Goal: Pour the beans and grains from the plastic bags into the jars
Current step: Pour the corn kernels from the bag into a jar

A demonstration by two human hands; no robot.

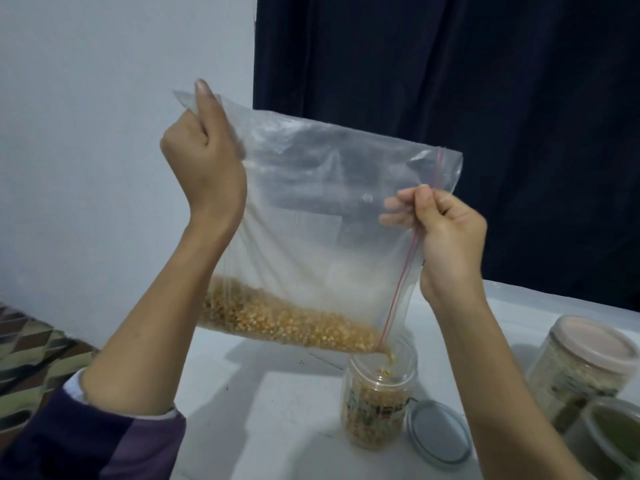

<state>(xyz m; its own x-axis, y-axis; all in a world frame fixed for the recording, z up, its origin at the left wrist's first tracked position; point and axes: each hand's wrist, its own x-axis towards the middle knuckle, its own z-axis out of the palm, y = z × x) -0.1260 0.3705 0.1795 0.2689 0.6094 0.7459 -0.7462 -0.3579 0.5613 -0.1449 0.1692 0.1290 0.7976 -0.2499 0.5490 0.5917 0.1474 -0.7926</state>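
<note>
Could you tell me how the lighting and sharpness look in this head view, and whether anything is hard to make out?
Head view: dim and cool-toned; soft glare streaks on the plastic bag; faint shadows fall on the white table; the open jar and its label look soft; the lidded jar at the right edge is stretched by the wide lens.

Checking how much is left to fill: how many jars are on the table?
3. An open jar under the bag's corner, a lidded jar at the right, another jar cut off by the frame's edge. More may be hidden.
</note>
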